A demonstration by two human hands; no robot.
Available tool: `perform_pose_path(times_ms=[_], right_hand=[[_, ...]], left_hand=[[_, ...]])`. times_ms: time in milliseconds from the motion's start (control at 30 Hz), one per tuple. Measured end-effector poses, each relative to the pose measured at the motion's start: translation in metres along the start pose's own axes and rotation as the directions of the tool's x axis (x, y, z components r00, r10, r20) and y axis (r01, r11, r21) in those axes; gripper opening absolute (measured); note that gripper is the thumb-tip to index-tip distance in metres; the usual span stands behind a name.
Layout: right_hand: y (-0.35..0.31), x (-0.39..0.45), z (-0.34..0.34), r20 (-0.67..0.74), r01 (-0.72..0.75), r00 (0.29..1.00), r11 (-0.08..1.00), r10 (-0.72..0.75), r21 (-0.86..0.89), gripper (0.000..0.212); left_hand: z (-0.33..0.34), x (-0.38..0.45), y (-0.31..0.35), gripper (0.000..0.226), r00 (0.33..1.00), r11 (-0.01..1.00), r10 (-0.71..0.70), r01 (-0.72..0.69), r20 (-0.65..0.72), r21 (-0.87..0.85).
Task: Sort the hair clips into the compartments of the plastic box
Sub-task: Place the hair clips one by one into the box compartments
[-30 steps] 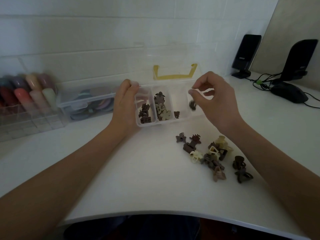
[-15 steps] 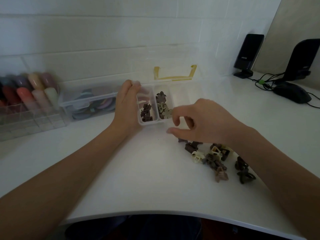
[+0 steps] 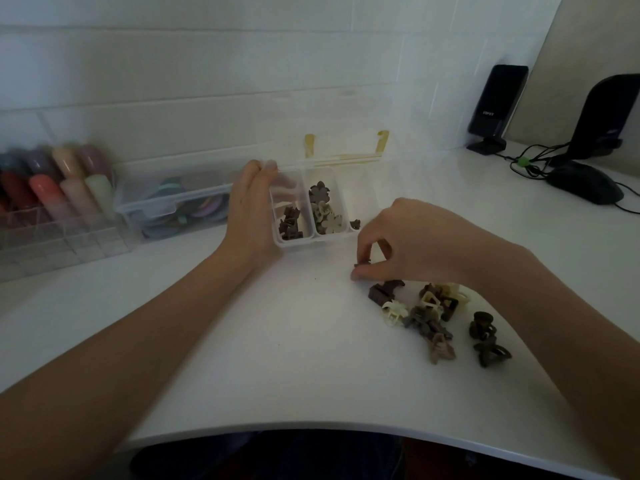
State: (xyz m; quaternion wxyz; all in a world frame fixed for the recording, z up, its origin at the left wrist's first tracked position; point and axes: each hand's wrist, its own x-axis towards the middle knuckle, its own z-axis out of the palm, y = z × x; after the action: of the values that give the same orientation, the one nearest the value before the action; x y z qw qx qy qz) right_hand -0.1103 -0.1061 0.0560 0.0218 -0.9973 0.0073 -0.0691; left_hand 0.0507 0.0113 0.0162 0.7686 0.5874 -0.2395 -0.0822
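At the far left a clear organiser (image 3: 52,237) of coloured rounded items is blurred and cut by the frame edge; what they are cannot be told. Beside it, a closed clear case (image 3: 173,206) shows only smeared coloured discs. The left hand (image 3: 251,209) lies flat against the left wall of the plastic box (image 3: 294,242), fingers straight and together, tips at its back corner. The box's left compartment holds dark brown clips (image 3: 290,225), the next brown and cream flower clips (image 3: 323,211); a third holds one small dark clip (image 3: 355,223), its right part hidden behind the right hand (image 3: 412,244). That hand's thumb and forefinger pinch a dark clip (image 3: 362,265) just above the table (image 3: 277,341), mostly concealed. Loose hair clips (image 3: 433,313) lie in a heap just beside it.
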Motion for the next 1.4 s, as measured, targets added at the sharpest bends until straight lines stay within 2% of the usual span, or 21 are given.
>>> perform_pose_path(times_ms=[67,133,200,267,300,400,467,800,967,1033,1067,1133,1233,1400], right_hand=[[0.001,0.001,-0.002,-0.094,0.008,0.996,0.988,0.007,0.156,0.025],[0.007,-0.001,-0.006,-0.197,0.027,0.979,0.921,0.055,0.388,0.023],[0.016,-0.003,-0.009,-0.245,0.035,0.956,0.770,0.159,0.637,0.022],[0.028,-0.003,-0.009,-0.292,0.041,0.911,0.639,0.292,0.768,0.025],[0.033,-0.002,-0.007,-0.331,0.039,0.869,0.617,0.367,0.786,0.025],[0.045,0.003,-0.002,-0.470,0.002,0.695,0.652,0.544,0.758,0.015],[0.050,0.005,0.002,-0.510,-0.008,0.636,0.666,0.579,0.746,0.006],[0.056,0.008,0.016,-0.551,-0.086,0.676,0.795,0.489,0.601,0.014],[0.051,0.004,0.010,-0.540,-0.033,0.692,0.769,0.479,0.639,0.018],[0.043,-0.001,0.001,-0.465,-0.005,0.781,0.749,0.416,0.662,0.018],[0.038,-0.003,-0.004,-0.380,-0.038,0.849,0.759,0.368,0.651,0.018],[0.031,-0.007,-0.014,-0.125,-0.147,0.962,0.847,0.242,0.512,0.018],[0.020,-0.008,-0.020,0.143,-0.208,0.975,0.933,0.172,0.295,0.017],[0.012,-0.009,-0.013,0.333,-0.264,0.926,0.936,0.178,0.232,0.023]], left_hand=[[-0.001,0.000,0.000,0.025,1.000,1.000,-0.001,0.001,-0.006,0.002],[-0.003,0.001,0.001,0.026,1.000,1.000,0.011,-0.011,-0.002,0.009],[-0.005,0.002,0.001,0.027,1.000,1.000,0.009,-0.009,-0.007,0.006],[-0.007,0.005,0.001,0.028,1.000,1.000,-0.004,0.004,-0.022,-0.007],[-0.007,0.005,0.002,0.028,1.000,1.000,-0.006,0.006,-0.026,-0.010],[-0.008,0.005,0.003,0.027,0.999,1.000,0.004,-0.005,-0.038,-0.012],[-0.007,0.005,0.004,0.027,0.999,1.000,-0.005,0.004,-0.046,-0.030],[-0.007,0.004,0.004,0.026,0.999,1.000,-0.007,0.006,-0.050,-0.021],[-0.006,0.004,0.003,0.027,0.997,0.999,-0.038,0.038,-0.061,0.001],[-0.007,0.005,0.003,0.029,0.997,0.998,-0.035,0.038,-0.074,0.041],[-0.007,0.005,0.002,0.029,0.996,0.998,-0.034,0.038,-0.079,0.052],[-0.008,0.006,0.002,0.029,0.996,0.997,-0.033,0.038,-0.080,0.062],[-0.008,0.007,0.001,0.029,0.996,0.997,-0.037,0.042,-0.084,0.058],[-0.009,0.007,0.000,0.032,0.996,0.995,-0.045,0.051,-0.079,0.085]])
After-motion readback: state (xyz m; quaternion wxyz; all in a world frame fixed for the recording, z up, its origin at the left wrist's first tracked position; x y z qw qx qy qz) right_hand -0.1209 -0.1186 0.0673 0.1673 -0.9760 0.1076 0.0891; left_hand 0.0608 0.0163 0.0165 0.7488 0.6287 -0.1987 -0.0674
